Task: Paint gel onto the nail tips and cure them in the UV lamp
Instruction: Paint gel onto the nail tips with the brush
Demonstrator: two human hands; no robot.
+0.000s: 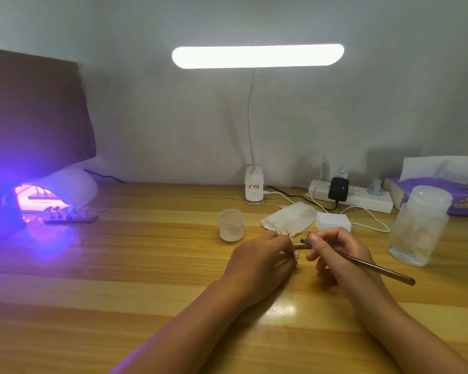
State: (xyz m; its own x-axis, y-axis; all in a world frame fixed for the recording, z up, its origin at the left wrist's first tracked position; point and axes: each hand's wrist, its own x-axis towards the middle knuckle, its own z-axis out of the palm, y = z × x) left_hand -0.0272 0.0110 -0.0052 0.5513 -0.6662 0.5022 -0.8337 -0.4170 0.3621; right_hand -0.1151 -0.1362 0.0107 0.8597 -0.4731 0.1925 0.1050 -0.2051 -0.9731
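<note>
Wood desk (146, 265), L: UV lamp (73, 184) glowing purple w/ nail-tip strip (70, 216) at mouth.

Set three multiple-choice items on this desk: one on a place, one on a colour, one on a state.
1. Where on the desk does the UV lamp stand? A. far left B. middle C. far right
2. What colour is its glow? A. green B. purple C. red
3. What is the right hand doing? A. lying flat B. pointing C. gripping a brush
Answers: 1 A, it sits at the desk's left edge; 2 B, purple light spills from its mouth; 3 C, it is curled round the brush handle.
</note>
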